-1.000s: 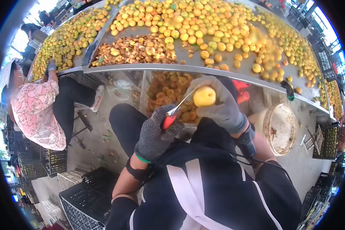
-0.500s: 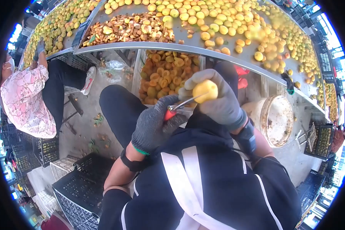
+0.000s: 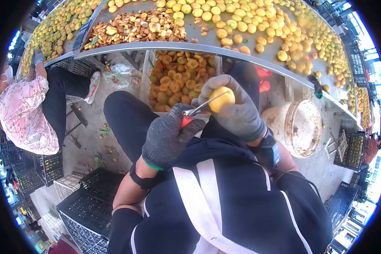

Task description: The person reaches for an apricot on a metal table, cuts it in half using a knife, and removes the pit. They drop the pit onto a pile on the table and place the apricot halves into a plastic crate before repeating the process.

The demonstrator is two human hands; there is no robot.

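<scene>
Laid with a grey floor [image 3: 91, 144], littered with leaf scraps [image 3: 100, 161] and a crumpled clear bag [image 3: 120, 75]. Spanned across the far side by a metal-rimmed table [image 3: 190, 46]. Banked with crates [image 3: 23, 165] to left and right. Lit harshly by windows [image 3: 362, 31] at right, with bright patches along the left edge too.

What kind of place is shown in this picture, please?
It looks like a fruit-processing workshop: loose yellow fruit covers much of the metal table, cut fruit fills a crate below, and the left hand holds a red-handled blade at a single fruit.
</scene>
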